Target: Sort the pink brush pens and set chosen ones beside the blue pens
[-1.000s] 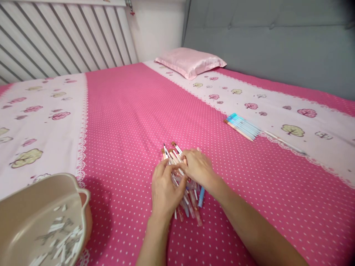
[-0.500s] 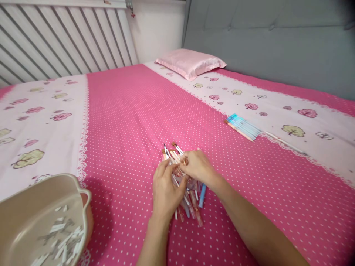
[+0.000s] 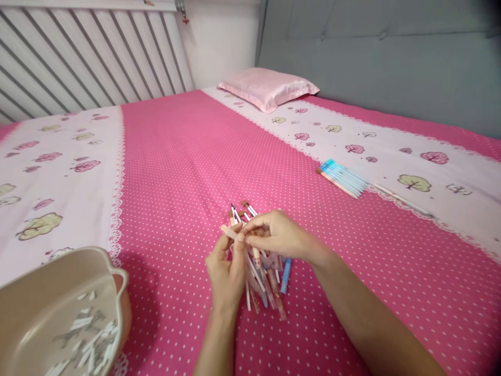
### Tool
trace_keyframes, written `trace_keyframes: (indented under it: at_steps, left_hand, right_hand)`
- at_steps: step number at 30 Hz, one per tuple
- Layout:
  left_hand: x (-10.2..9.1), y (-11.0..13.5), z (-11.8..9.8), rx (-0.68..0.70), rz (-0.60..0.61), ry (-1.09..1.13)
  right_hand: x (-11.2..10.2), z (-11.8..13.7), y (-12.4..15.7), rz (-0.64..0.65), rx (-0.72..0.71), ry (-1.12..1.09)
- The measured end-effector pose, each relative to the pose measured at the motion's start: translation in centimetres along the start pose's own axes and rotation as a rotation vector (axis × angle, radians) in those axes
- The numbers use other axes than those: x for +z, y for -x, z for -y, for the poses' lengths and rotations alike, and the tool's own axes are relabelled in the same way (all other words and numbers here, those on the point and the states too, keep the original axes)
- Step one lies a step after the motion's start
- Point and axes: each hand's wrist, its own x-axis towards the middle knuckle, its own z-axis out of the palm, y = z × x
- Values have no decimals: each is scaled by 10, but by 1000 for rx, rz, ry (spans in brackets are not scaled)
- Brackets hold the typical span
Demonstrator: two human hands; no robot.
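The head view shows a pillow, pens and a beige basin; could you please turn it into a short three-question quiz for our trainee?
1. True or false: the beige basin has small white pieces in it.
2. What colour is the single pen lying along the near side of the row of light-blue pens? A) black B) green C) peach
3. At the loose pile of pens, which is nearer the basin: the left hand or the right hand?

Key: 1. True. 2. C. 3. The left hand.
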Motion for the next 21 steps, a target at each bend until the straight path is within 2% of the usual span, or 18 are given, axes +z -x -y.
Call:
trace_keyframes:
  at_steps: [2,4,6,8,10,14,21]
  left_hand:
    - [0,0,-3,-2,-85,58]
    - [0,-1,-5,-2,-164,90]
    - [1,-2,-6,6,-198,102]
    - [1,-1,-6,24,-200,102]
    - [1,-1,-6,37,-191,90]
    - [1,-1,-6,34,-195,83]
    - [2,-2,-6,35,-230,93]
  right_hand:
    - [-6,-4,-2,-115,30,-46]
    - [-15,-12,-5,-336,73,-58]
    - [-22,-22,-9,-525,122,-53]
    - [-27,-31,-12,-617,170,-20]
    - [-28,-38,-15,-618,205,51]
    - [-26,-47,-17,-476,229,180]
    - [-25,-55,-17,-459,236,282]
